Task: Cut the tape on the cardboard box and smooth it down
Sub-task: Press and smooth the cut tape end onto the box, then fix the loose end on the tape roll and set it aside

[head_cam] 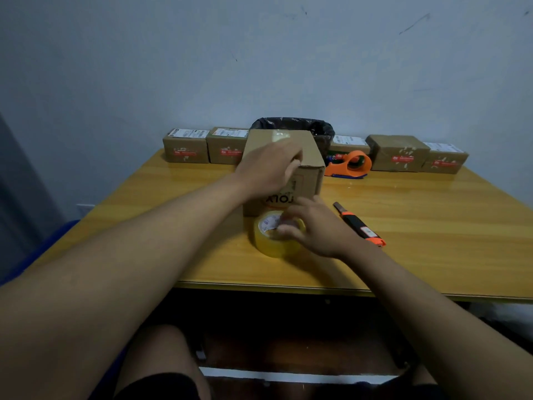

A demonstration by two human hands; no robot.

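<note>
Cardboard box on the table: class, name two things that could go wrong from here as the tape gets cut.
1. The left hand steadies the cardboard box near its taped top; a blade cutting there could nick fingers.
2. The right hand rests on the tape roll, not the utility knife; pulling the roll could tip the box.

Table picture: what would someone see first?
Two bare arms reach over the yellow table. The left hand rests on top of the cardboard box in the middle, and the right hand grips the tape roll right in front of it. An orange utility knife lies just right of them.
</note>
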